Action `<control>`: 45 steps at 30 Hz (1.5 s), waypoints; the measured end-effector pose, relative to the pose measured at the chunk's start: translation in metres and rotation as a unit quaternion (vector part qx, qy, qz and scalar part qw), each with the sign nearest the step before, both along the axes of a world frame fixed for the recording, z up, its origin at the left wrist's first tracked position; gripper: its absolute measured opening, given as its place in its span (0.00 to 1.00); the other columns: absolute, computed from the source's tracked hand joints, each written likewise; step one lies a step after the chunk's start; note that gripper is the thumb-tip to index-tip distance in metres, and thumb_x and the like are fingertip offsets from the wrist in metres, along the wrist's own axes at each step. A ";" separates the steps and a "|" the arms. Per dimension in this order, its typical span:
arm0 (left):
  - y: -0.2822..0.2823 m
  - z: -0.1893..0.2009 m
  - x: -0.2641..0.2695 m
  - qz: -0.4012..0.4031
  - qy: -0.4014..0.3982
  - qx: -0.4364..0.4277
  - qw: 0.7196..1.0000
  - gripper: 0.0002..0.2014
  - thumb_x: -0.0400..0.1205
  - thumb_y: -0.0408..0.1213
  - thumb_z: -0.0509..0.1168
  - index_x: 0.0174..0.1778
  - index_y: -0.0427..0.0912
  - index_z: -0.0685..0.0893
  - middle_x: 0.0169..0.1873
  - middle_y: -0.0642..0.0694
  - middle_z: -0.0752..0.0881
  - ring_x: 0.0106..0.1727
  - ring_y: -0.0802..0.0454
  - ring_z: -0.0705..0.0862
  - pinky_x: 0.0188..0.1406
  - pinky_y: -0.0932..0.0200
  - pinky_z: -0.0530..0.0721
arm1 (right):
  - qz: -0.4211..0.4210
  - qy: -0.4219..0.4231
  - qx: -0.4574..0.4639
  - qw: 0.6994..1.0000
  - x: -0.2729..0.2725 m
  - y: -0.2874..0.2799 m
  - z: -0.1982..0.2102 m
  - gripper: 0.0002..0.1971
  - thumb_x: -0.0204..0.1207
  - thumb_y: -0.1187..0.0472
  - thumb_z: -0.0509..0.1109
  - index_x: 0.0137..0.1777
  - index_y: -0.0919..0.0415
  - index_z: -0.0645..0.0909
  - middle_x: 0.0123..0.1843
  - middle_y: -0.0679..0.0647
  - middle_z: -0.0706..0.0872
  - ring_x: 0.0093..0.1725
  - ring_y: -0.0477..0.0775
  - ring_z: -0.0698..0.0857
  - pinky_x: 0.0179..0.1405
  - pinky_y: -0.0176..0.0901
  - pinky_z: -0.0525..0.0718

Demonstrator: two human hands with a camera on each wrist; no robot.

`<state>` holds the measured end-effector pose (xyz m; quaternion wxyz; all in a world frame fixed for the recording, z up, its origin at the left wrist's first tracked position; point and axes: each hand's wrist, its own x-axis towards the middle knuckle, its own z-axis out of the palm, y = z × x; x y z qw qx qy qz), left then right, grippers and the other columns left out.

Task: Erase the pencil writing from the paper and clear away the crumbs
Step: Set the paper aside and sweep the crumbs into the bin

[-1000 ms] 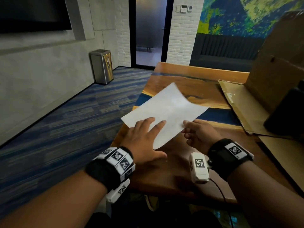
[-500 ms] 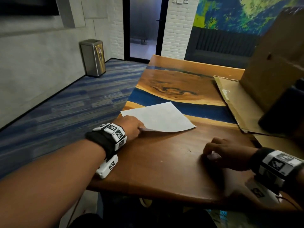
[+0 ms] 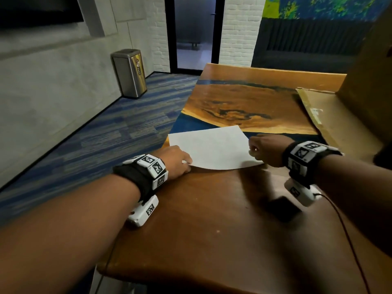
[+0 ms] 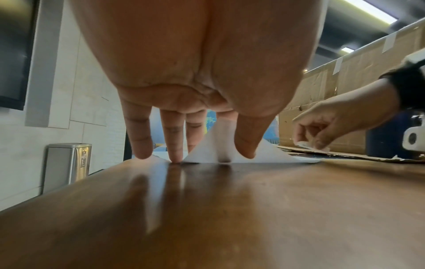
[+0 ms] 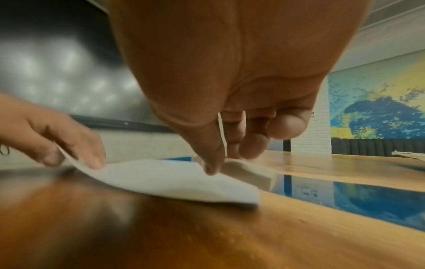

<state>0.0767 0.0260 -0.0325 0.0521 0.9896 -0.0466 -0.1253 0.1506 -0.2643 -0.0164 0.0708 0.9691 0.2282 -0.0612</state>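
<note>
One sheet of white paper (image 3: 214, 148) lies in the middle of the head view on the wooden table (image 3: 212, 219), its far part over the blue band in the tabletop and its near edge bowed up off the wood. It looks thin, light and limp, so I judge it will buckle, slide or crease under any sideways rubbing unless it is pinned flat. The left hand (image 3: 175, 162), left of centre, pinches the sheet's near left corner; in the right wrist view a finger sits on top and others beneath the raised edge. The right hand (image 3: 266, 149), right of centre, is curled around a pale block that looks like an eraser (image 5: 248, 171), held by thumb and fingertips with its lower face touching the paper near the right edge. The eraser seems firm and slightly grippy, likely to drag the sheet along. A better hold would probably be flat fingers pressing down close to the rubbed spot, stroking away from that hand. No pencil marks can be made out on the sheet. Pale specks (image 3: 217, 231) lie on the wood lower in the frame, possibly crumbs.
</note>
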 end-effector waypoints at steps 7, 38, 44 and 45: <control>0.005 -0.001 0.008 0.014 0.031 -0.002 0.999 0.36 0.83 0.61 0.65 0.86 0.53 0.65 0.83 0.45 0.70 0.81 0.43 0.70 0.76 0.48 0.71 | -0.036 0.012 0.064 0.997 0.016 -0.007 -0.024 0.20 0.82 0.54 0.65 0.73 0.52 0.73 0.69 0.53 0.77 0.64 0.59 0.80 0.59 0.50 0.81; -0.045 -0.008 -0.042 -0.068 0.009 -0.009 0.998 0.23 0.90 0.46 0.59 0.83 0.60 0.69 0.80 0.48 0.70 0.80 0.43 0.70 0.78 0.43 0.71 | 0.055 0.149 0.067 0.985 -0.105 0.012 -0.002 0.25 0.83 0.40 0.59 0.79 0.42 0.71 0.80 0.46 0.73 0.77 0.54 0.73 0.77 0.56 0.69; -0.033 -0.008 -0.020 -0.050 0.030 0.044 0.997 0.25 0.90 0.48 0.57 0.85 0.51 0.69 0.83 0.44 0.70 0.81 0.41 0.70 0.79 0.47 0.70 | 0.112 0.256 -0.037 0.960 -0.148 0.024 -0.010 0.47 0.75 0.25 0.56 0.88 0.45 0.44 0.89 0.46 0.40 0.87 0.58 0.40 0.83 0.69 0.49; -0.029 -0.008 -0.016 -0.033 0.034 0.047 0.998 0.26 0.90 0.51 0.57 0.85 0.50 0.68 0.84 0.43 0.68 0.82 0.41 0.69 0.80 0.46 0.69 | 0.137 0.293 -0.015 0.946 -0.161 0.024 -0.003 0.44 0.76 0.27 0.57 0.87 0.44 0.48 0.89 0.46 0.44 0.87 0.56 0.44 0.83 0.68 0.51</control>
